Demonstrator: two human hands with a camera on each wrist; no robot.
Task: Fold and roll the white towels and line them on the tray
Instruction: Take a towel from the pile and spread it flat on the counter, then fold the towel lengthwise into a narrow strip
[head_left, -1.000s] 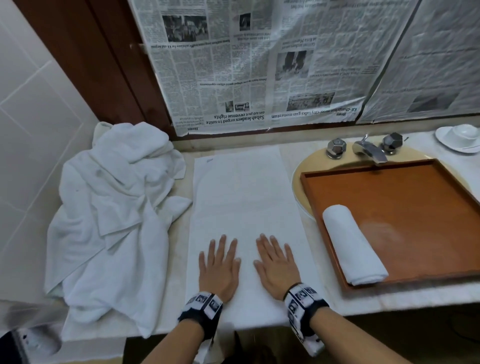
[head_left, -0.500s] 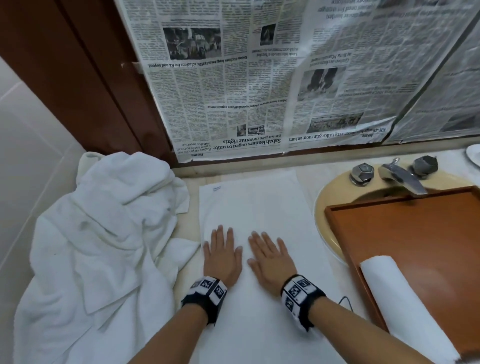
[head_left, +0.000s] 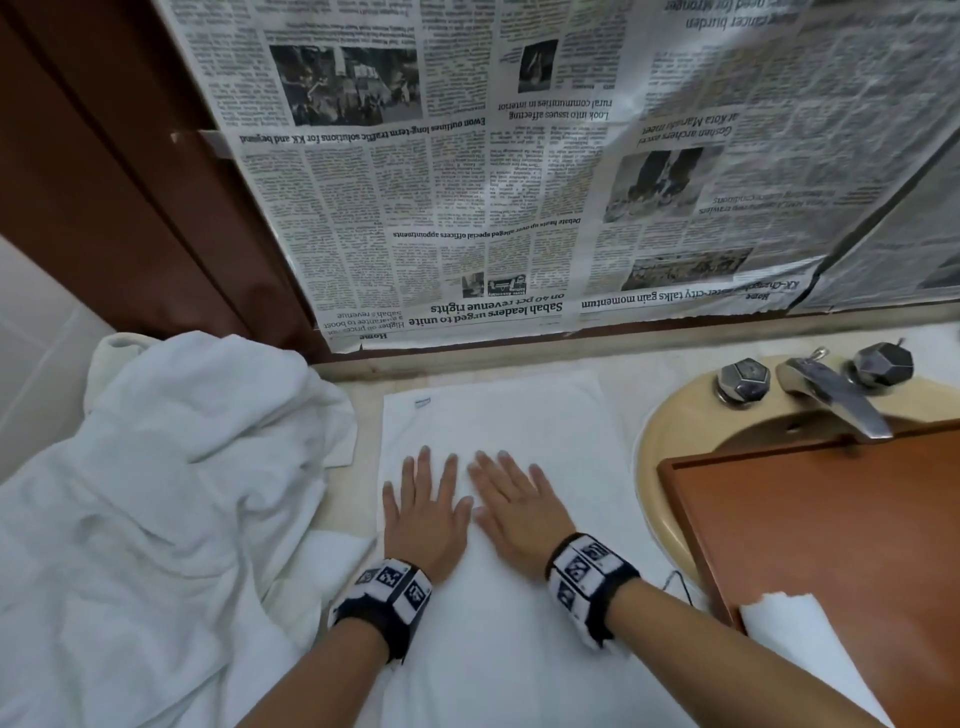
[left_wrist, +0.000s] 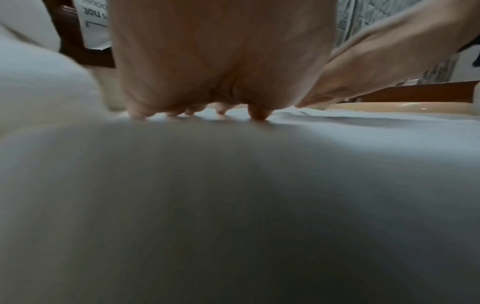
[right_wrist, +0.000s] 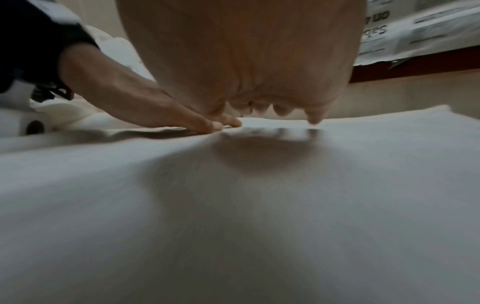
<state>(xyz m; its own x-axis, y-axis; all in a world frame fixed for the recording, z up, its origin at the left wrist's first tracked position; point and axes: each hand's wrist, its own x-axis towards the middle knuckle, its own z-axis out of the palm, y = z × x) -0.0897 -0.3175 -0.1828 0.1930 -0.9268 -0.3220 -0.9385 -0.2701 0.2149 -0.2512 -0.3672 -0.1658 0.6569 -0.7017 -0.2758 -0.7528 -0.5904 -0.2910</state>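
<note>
While folded towel (head_left: 498, 597) lies flat on counter between towel heap (head_left: 156, 519) and tray (head_left: 831, 519), we press left hand (head_left: 428, 514), right hand (head_left: 514, 512) flat, fingers straight, gripping nothing; smooth outward evenly before rolling.

Plain white flat terry towel (head_left: 498, 597), a small grey label near its far corner. Left of that towel, a white crumpled heap of towels (head_left: 156, 519), greyish in its folds. Right of the towel, a beige oval ceramic basin (head_left: 660, 457) with dull silver metal tap (head_left: 831, 400) and faceted knobs. Across the basin, a reddish-brown wooden tray (head_left: 831, 545); on it, a white rolled towel (head_left: 800, 639). Beyond the towel, black-and-white printed newspaper sheets (head_left: 467, 182) with grey photographs, edged by dark brown wood (head_left: 104, 182). Black wristbands (head_left: 384, 597) with white, black-patterned square markers. Pale cream tabletop (head_left: 363, 395).
</note>
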